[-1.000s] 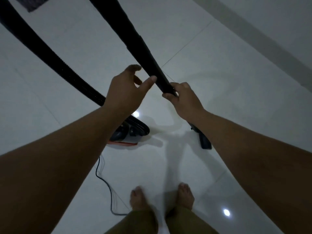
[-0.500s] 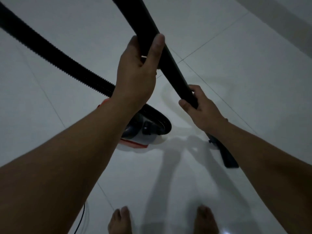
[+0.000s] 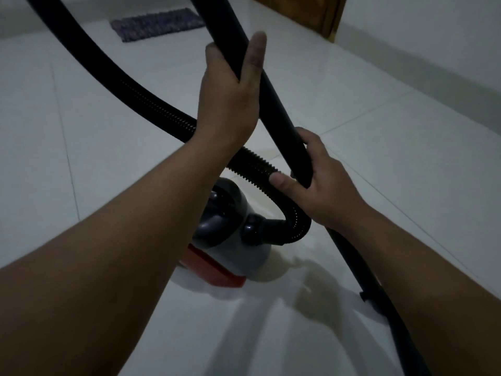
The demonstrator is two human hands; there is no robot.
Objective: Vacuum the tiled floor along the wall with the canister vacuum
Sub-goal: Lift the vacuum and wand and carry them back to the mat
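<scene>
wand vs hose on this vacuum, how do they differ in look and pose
The wand is smooth and straight; the hose is ribbed and curves. Both hands grip the wand, the left hand higher, the right hand lower; neither holds the hose. The hose loops into the canister; the wand slants down toward the floor. Both are black.

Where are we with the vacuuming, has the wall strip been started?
Done: setup only; the vacuum sits on the floor with its hose attached. In hand: the left hand and right hand both grip the tube, its lower end out of view. Left: the strip along the wall; I can't tell if any is cleaned.
</scene>
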